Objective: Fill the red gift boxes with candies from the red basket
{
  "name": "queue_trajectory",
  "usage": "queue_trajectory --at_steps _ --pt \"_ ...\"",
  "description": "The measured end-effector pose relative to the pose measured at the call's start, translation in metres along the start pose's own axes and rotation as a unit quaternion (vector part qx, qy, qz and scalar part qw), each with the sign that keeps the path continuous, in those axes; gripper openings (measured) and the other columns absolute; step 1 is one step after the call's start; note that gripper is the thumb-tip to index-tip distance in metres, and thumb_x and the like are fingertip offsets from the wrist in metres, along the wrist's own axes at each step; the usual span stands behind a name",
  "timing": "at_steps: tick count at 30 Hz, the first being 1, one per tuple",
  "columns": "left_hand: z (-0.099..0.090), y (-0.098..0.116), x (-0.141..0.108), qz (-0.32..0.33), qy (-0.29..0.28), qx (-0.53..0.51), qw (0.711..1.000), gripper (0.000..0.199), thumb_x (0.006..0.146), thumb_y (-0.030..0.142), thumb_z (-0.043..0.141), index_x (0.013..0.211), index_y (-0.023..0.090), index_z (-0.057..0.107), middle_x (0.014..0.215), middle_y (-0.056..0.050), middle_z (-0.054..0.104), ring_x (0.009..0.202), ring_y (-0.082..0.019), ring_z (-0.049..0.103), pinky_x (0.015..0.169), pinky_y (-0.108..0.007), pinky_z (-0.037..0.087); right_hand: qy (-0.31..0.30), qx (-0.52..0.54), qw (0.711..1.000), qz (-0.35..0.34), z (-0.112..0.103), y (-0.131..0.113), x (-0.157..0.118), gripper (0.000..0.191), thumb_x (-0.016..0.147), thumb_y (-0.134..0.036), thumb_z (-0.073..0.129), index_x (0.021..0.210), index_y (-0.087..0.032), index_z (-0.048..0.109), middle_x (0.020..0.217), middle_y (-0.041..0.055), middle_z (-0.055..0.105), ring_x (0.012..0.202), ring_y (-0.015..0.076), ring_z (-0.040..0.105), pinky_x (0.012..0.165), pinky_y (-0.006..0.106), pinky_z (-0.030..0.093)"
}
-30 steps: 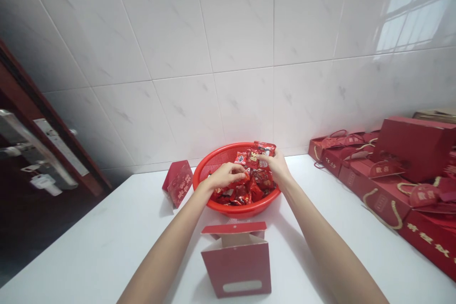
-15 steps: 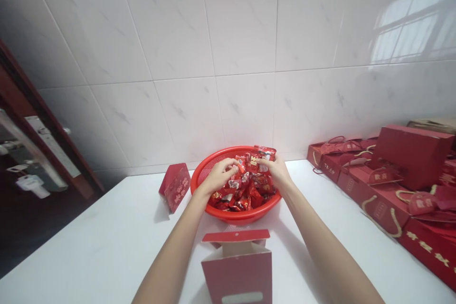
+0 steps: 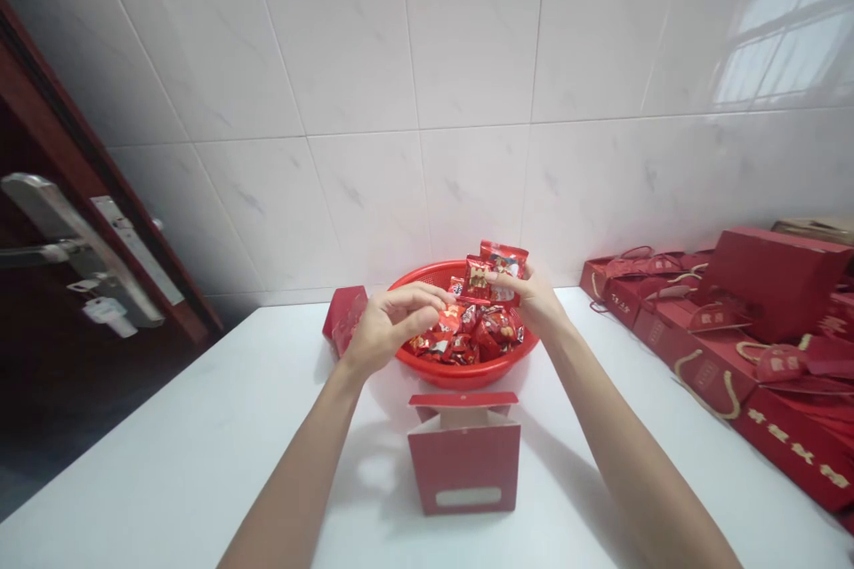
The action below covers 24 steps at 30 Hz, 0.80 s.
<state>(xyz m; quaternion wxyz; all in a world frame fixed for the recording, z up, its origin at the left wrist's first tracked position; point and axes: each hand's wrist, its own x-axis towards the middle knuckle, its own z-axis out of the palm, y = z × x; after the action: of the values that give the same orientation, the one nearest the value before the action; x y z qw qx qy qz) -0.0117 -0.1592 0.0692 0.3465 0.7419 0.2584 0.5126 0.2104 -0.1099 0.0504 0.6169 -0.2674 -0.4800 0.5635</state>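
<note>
My right hand (image 3: pixel 539 300) is closed on red candy packets (image 3: pixel 502 267), raised above the far right rim of a red plastic basket (image 3: pixel 481 376). At least two packets show between its thumb and fingers. Over the basket's left side is my left hand (image 3: pixel 390 324), thumb and fingers apart, with nothing visible between them. Several shiny red wrapped candies (image 3: pixel 460 345) fill the basket. In front of it stands a dark red paper box (image 3: pixel 463 467), its top flaps raised and a pale slot low on its front.
Behind my left hand, another red box (image 3: pixel 342 311) stands on the white table (image 3: pixel 200 453). Red gift boxes with rope handles (image 3: pixel 694 364) line the right side. A tiled wall (image 3: pixel 360 196) rises behind, and a door with keys in its lock (image 3: pixel 100 284) is at left.
My right hand has lifted the packets higher above the basket. My left hand has drawn back to the left from the candies and opened. The view has shifted, showing more of the front box.
</note>
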Motion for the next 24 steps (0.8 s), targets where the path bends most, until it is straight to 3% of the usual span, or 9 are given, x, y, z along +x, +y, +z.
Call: queue_trajectory --at_steps 3,9,11,15,21,24 --pt "0.000 0.030 -0.021 0.020 -0.047 0.002 0.999 0.013 0.078 0.023 0.083 0.088 0.017 0.077 0.099 -0.010 0.075 0.097 -0.022 0.071 0.081 -0.032 0.061 -0.026 -0.026 0.999 -0.015 0.010 -0.022 -0.021 0.048 0.058 -0.030 0.092 0.098 -0.018 0.070 0.092 0.0049 0.077 0.084 0.0227 0.073 0.080 0.037 0.058" --pt "0.012 0.063 -0.048 0.076 -0.142 0.153 0.975 0.042 0.082 0.006 0.072 0.120 0.023 0.070 0.114 -0.008 0.072 0.109 -0.021 0.067 0.093 -0.035 0.059 -0.046 -0.083 0.994 -0.057 0.019 -0.051 -0.057 0.045 0.057 -0.031 0.094 0.093 -0.020 0.070 0.085 0.0011 0.075 0.075 0.0182 0.070 0.072 0.032 0.057" --pt "0.014 0.067 -0.052 0.080 -0.168 0.195 0.963 0.040 0.084 0.003 0.067 0.119 0.022 0.070 0.113 -0.007 0.073 0.106 -0.020 0.068 0.096 -0.036 0.057 -0.050 -0.094 0.992 -0.070 0.020 -0.055 -0.064 0.043 0.058 -0.033 0.093 0.093 -0.021 0.070 0.085 0.0014 0.075 0.074 0.0183 0.070 0.071 0.033 0.058" --pt "0.016 0.070 -0.056 0.074 -0.204 0.254 0.943 0.026 0.087 0.002 0.059 0.094 0.021 0.075 0.126 -0.008 0.069 0.112 -0.021 0.068 0.091 -0.032 0.057 -0.056 -0.098 0.990 -0.083 0.021 -0.057 -0.071 0.043 0.062 -0.034 0.092 0.097 -0.022 0.071 0.085 0.0022 0.076 0.076 0.0195 0.072 0.071 0.033 0.059" --pt "0.020 0.064 -0.058 0.064 -0.196 0.327 0.922 0.022 0.098 0.016 0.054 0.102 0.022 0.075 0.129 -0.010 0.067 0.121 -0.025 0.064 0.089 -0.034 0.059 -0.058 -0.102 0.988 -0.096 0.018 -0.056 -0.072 0.046 0.061 -0.038 0.093 0.097 -0.022 0.070 0.090 0.0038 0.077 0.079 0.0217 0.074 0.074 0.035 0.060" --pt "0.024 0.058 -0.058 0.044 -0.199 0.359 0.911 0.023 0.099 0.019 0.052 0.104 0.023 0.074 0.138 -0.010 0.062 0.127 -0.027 0.060 0.097 -0.039 0.056 -0.053 -0.111 0.987 -0.104 0.016 -0.057 -0.072 0.047 0.061 -0.039 0.093 0.098 -0.021 0.070 0.091 0.0043 0.077 0.081 0.0223 0.074 0.075 0.036 0.060"
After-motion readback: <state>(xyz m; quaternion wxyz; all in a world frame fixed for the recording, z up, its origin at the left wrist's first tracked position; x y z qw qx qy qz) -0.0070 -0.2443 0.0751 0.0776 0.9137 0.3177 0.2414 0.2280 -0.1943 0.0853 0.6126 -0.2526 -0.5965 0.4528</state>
